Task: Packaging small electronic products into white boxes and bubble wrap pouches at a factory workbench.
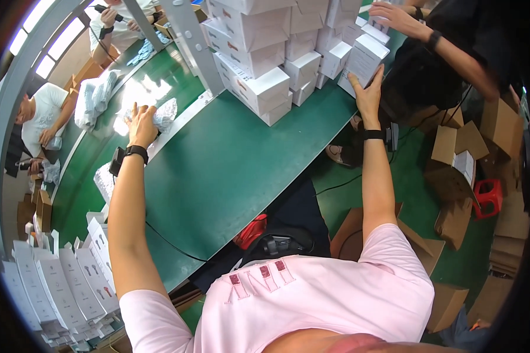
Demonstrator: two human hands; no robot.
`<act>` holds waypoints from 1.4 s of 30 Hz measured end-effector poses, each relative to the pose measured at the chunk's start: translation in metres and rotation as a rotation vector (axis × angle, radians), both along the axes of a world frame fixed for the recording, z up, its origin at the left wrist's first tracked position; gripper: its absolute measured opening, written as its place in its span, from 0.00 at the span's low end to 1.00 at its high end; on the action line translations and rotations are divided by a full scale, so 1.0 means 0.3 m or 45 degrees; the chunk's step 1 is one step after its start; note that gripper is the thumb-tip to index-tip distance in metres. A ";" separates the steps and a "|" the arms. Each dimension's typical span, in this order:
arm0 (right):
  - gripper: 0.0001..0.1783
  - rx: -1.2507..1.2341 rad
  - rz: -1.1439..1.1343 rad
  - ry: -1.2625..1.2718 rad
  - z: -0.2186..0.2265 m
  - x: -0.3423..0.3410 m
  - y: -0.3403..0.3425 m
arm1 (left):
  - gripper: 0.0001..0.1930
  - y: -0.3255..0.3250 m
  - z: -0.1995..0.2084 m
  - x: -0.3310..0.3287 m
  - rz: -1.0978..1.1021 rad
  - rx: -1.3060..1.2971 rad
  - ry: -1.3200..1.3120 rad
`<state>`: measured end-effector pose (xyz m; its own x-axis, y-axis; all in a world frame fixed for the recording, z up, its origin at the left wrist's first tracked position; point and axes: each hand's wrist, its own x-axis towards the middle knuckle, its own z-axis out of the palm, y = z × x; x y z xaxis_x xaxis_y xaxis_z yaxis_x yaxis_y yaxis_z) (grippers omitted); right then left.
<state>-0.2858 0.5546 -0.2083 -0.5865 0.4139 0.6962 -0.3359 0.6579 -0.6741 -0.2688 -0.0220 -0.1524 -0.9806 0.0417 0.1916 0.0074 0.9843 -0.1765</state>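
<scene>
My left hand (141,126) reaches over the green belt beyond the metal rail. Its bent fingers close on a bubble-wrapped package (166,113), whose contents I cannot make out. At the far right end of the green table (218,170), my right hand (368,97) grips the lower end of a white box (368,56), thumb on one side and fingers on the other. That box is tilted beside tall stacks of white boxes (256,88).
Several bubble-wrapped packages (95,97) lie along the belt. Upright open white cartons (59,282) crowd the lower left. A co-worker's arm (447,56) reaches in at the upper right; other people sit across the belt. Brown cardboard boxes (453,147) and a red stool (489,197) stand at right.
</scene>
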 end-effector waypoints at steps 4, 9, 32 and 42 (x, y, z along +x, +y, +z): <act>0.57 -0.116 0.275 -0.097 0.055 -0.002 -0.016 | 0.25 -0.024 -0.033 0.047 0.044 0.054 0.055; 0.51 0.282 -0.334 0.018 0.004 0.043 0.052 | 0.21 -0.031 -0.032 0.120 -0.117 0.125 0.157; 0.10 0.792 1.478 -1.006 0.255 0.596 -1.014 | 0.30 0.158 0.120 0.432 0.275 0.866 0.298; 0.16 0.623 1.192 -0.073 0.385 0.631 -1.102 | 0.21 0.104 0.072 0.578 0.051 3.122 0.066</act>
<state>-0.0965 0.2239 -0.0928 -0.5640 -0.5386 0.6259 -0.8257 0.3570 -0.4369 -0.0954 0.0091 -0.1308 -0.9700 -0.2010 -0.1366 0.0267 -0.6469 0.7621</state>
